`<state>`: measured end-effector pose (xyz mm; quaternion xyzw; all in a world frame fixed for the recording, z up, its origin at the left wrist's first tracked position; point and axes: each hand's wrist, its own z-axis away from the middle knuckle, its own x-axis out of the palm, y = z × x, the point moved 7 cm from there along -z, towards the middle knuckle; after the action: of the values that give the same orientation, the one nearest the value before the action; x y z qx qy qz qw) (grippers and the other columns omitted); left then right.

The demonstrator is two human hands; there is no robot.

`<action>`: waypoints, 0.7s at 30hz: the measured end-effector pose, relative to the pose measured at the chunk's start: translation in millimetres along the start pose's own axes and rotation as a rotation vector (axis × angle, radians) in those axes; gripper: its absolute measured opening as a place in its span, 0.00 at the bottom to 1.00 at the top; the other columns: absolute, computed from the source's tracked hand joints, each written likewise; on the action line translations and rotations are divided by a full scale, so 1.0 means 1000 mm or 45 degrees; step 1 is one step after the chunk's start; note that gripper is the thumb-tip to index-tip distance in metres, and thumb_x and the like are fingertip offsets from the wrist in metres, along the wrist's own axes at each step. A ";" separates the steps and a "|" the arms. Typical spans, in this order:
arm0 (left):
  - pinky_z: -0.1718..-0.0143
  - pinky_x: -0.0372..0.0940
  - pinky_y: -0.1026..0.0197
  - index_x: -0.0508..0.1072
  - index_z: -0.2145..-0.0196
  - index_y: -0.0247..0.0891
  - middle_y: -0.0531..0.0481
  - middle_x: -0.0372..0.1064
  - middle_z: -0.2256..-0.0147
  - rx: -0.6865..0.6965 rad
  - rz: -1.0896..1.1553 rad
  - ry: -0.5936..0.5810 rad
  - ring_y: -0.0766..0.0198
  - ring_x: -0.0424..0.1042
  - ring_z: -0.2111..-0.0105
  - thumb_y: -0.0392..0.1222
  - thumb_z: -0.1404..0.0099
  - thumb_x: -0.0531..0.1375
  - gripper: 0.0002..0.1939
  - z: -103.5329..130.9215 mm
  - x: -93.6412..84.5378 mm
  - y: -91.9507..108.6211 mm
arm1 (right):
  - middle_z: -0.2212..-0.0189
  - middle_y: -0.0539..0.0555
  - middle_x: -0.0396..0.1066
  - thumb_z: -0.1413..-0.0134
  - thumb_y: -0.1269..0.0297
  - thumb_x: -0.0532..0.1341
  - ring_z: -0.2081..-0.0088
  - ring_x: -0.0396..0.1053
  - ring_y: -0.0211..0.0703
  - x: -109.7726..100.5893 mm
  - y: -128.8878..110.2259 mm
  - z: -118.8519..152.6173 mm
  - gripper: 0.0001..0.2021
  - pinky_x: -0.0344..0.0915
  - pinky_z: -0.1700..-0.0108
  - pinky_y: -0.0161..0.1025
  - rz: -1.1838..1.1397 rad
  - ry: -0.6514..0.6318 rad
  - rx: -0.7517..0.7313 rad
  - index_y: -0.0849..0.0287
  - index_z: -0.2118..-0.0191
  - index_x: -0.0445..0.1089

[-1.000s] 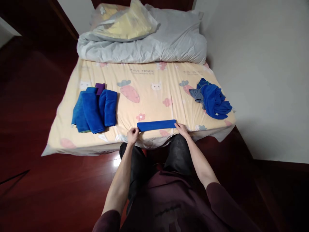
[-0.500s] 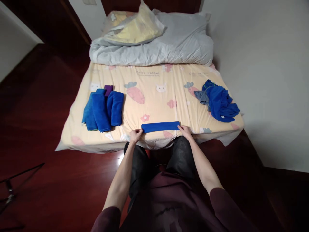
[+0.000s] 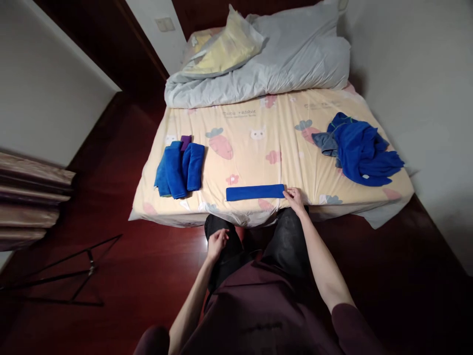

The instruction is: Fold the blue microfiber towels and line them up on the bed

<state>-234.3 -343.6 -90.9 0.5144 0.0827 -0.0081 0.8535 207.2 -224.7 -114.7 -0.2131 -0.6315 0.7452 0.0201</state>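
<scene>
A blue towel (image 3: 254, 193), folded into a long narrow strip, lies flat near the front edge of the bed. At the strip's right end, my right hand (image 3: 294, 199) pinches the corner between thumb and fingers. My left hand (image 3: 218, 243) hangs over my left thigh, apart from the towel, its fingers curled in with nothing seen in them. To the left rests a group of folded blue towels (image 3: 175, 170), with a small folded purple cloth (image 3: 185, 143) behind them. A crumpled heap of blue cloths (image 3: 360, 150) lies on the right, a grey-blue cloth (image 3: 325, 143) at its side.
The bed (image 3: 244, 162) has a yellow sheet with carrots and rabbits. A grey quilt (image 3: 295, 64) and a yellow pillow in a clear cover (image 3: 231, 47) are piled at its head. A black stand's legs (image 3: 90, 268) and a curtain (image 3: 33, 202) are at left.
My left hand has let go of the strip's left end and drawn back over my thigh. My right hand stays at the right end. The view has turned toward the left.
</scene>
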 end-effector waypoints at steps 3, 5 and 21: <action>0.83 0.48 0.67 0.80 0.61 0.37 0.53 0.69 0.75 -0.051 0.114 -0.035 0.72 0.57 0.83 0.67 0.44 0.67 0.29 0.047 0.004 -0.021 | 0.67 0.56 0.78 0.55 0.36 0.68 0.62 0.77 0.52 -0.002 0.007 -0.003 0.30 0.71 0.55 0.48 -0.049 -0.005 0.032 0.56 0.55 0.67; 0.83 0.50 0.66 0.81 0.62 0.37 0.51 0.70 0.75 -0.065 0.156 -0.047 0.71 0.60 0.83 0.65 0.43 0.67 0.27 0.059 0.011 -0.021 | 0.69 0.55 0.78 0.53 0.39 0.67 0.64 0.76 0.51 -0.001 0.008 -0.003 0.27 0.70 0.57 0.47 -0.046 -0.021 0.031 0.55 0.57 0.67; 0.36 0.67 0.51 0.77 0.56 0.37 0.37 0.72 0.40 -0.303 0.992 -0.384 0.55 0.75 0.42 0.40 0.32 0.61 0.08 -0.026 0.105 0.046 | 0.50 0.65 0.78 0.42 0.49 0.62 0.51 0.77 0.57 -0.003 -0.089 -0.023 0.20 0.71 0.45 0.54 0.321 -0.121 -0.359 0.58 0.54 0.78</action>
<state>-130.0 -291.5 -78.4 0.3983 -0.2430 0.2493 0.8486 196.1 -186.4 -32.3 -0.2560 -0.6982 0.6551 -0.1334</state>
